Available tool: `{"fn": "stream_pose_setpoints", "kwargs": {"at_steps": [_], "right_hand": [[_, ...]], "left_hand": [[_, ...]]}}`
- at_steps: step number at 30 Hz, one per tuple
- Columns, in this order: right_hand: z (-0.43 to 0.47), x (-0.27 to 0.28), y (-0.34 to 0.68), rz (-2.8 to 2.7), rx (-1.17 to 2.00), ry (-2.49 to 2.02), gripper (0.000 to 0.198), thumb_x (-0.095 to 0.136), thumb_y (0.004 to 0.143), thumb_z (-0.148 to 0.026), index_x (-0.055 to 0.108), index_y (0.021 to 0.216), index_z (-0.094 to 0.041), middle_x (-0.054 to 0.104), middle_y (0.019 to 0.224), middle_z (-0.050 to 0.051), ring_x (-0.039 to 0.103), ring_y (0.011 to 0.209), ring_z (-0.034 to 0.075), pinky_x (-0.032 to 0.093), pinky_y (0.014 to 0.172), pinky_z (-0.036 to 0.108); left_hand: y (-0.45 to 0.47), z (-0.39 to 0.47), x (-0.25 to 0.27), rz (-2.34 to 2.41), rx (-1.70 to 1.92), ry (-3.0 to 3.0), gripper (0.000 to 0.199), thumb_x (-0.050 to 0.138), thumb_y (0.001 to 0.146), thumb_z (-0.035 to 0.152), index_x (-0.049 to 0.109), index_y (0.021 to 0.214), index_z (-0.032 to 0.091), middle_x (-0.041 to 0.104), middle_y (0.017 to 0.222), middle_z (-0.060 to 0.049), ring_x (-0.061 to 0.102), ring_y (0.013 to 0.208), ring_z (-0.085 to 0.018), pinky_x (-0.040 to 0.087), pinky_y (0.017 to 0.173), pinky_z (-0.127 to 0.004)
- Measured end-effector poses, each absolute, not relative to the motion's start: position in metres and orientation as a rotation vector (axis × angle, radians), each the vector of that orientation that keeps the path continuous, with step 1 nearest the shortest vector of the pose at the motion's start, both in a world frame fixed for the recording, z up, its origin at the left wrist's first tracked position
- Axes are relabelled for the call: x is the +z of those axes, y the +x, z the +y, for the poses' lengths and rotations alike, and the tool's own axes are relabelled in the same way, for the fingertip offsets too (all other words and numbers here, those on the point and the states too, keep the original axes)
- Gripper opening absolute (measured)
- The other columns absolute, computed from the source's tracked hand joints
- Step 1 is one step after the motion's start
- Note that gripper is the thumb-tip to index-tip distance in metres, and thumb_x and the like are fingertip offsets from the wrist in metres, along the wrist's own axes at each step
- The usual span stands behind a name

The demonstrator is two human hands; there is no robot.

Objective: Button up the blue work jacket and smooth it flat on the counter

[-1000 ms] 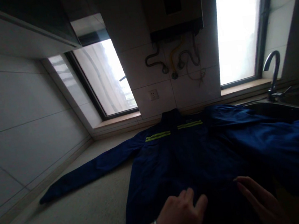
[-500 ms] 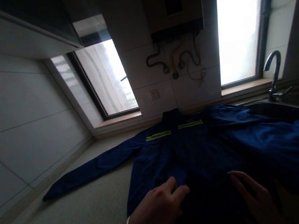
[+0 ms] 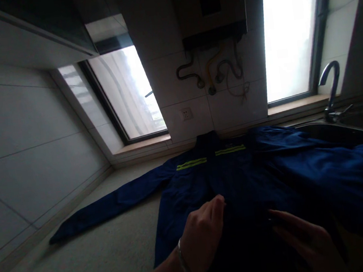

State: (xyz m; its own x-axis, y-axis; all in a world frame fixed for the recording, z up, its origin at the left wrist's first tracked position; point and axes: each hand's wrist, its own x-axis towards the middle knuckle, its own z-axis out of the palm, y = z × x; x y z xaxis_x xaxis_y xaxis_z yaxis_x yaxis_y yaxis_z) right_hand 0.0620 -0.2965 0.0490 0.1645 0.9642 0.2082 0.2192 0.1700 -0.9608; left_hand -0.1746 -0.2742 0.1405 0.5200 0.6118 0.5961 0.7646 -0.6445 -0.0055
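The blue work jacket [image 3: 240,181] lay spread front-up on the bench [image 3: 94,261], collar toward the tiled wall, two yellow-green reflective stripes [image 3: 210,157] across the chest. Its one sleeve [image 3: 110,206] extended flat toward the wall at the left; the other side draped over the rim of the sink [image 3: 349,131].

The left hand [image 3: 200,235] rested on the jacket front near the centre line, fingers [image 3: 218,204] extended and flat, gripping nothing. Compared with one second before, this hand had advanced up the garment toward the chest. The right hand [image 3: 303,238] lay just beside it on the dark lower panel, fingers loosely spread, also holding nothing; it had shifted slightly toward the centre. A bracelet [image 3: 184,263] was visible on the left wrist.

The jacket itself had not moved between frames. This pattern suggests a smoothing pass along the front.

Beyond the jacket stood a faucet [image 3: 330,86], a wall socket [image 3: 185,114], hoses below a wall-mounted heater [image 3: 208,9], and two bright windows [image 3: 287,30].
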Motion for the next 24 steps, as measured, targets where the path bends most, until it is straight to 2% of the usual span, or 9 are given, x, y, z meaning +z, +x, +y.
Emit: {"fn": "stream_pose_setpoints", "kwargs": {"at_steps": [2,4,8,12,17,21,24], "right_hand": [[-0.298,0.054,0.058,-1.354,0.687,-1.265,0.025,0.066,0.071,-0.041,0.072,0.087,-0.022,0.072,0.082,0.0,0.068,0.072,0.017,0.054,0.059,0.013],[-0.299,0.058,0.054,-1.413,0.526,-1.196,0.018,0.062,0.076,-0.038,0.07,0.082,-0.023,0.071,0.075,-0.002,0.067,0.063,0.013,0.053,0.056,0.011],[-0.299,0.066,0.047,-1.517,0.211,-1.051,0.01,0.059,0.081,-0.028,0.066,0.087,-0.024,0.071,0.078,-0.004,0.067,0.066,0.01,0.053,0.062,0.009],[-0.299,0.069,0.041,-1.595,-0.038,-0.931,0.014,0.052,0.085,-0.02,0.065,0.091,-0.021,0.071,0.088,0.0,0.068,0.076,0.013,0.054,0.075,0.014],[-0.298,0.072,0.038,-1.599,-0.146,-0.911,0.013,0.051,0.086,-0.019,0.064,0.089,-0.021,0.071,0.086,0.001,0.069,0.074,0.013,0.055,0.073,0.015],[-0.299,0.074,0.039,-1.607,-0.13,-0.966,0.016,0.048,0.087,-0.022,0.064,0.088,-0.021,0.071,0.085,0.0,0.069,0.074,0.013,0.055,0.072,0.016],[-0.299,0.073,0.04,-1.575,-0.064,-1.009,0.015,0.05,0.086,-0.025,0.065,0.087,-0.022,0.071,0.082,-0.001,0.069,0.07,0.013,0.055,0.067,0.014]], "left_hand": [[-0.174,-0.277,0.143,-1.024,-0.815,-2.439,0.016,0.039,0.092,0.015,0.051,0.103,0.014,0.066,0.085,-0.005,0.065,0.072,-0.013,0.055,0.062,-0.022],[-0.173,-0.279,0.147,-0.914,-0.784,-2.419,0.021,0.034,0.094,0.016,0.051,0.107,0.014,0.065,0.088,-0.007,0.065,0.072,-0.013,0.055,0.062,-0.023],[-0.17,-0.28,0.147,-0.769,-0.775,-2.484,0.027,0.03,0.095,0.018,0.049,0.114,0.012,0.065,0.086,-0.006,0.063,0.07,-0.012,0.055,0.06,-0.023],[-0.16,-0.288,0.141,-0.791,-0.684,-2.676,0.028,0.034,0.093,0.015,0.047,0.117,0.01,0.063,0.088,-0.007,0.061,0.074,-0.013,0.055,0.063,-0.023],[-0.153,-0.301,0.146,-0.974,-0.542,-2.81,0.035,0.046,0.087,0.011,0.047,0.122,0.016,0.058,0.098,-0.008,0.058,0.087,-0.015,0.054,0.074,-0.026],[-0.156,-0.296,0.145,-1.099,-0.445,-2.693,0.039,0.045,0.087,0.011,0.043,0.123,0.024,0.059,0.092,-0.005,0.059,0.073,-0.015,0.054,0.063,-0.029],[-0.158,-0.286,0.136,-1.174,-0.536,-2.776,0.032,0.038,0.09,0.011,0.04,0.121,0.019,0.059,0.087,-0.004,0.059,0.069,-0.013,0.053,0.062,-0.026]]}}
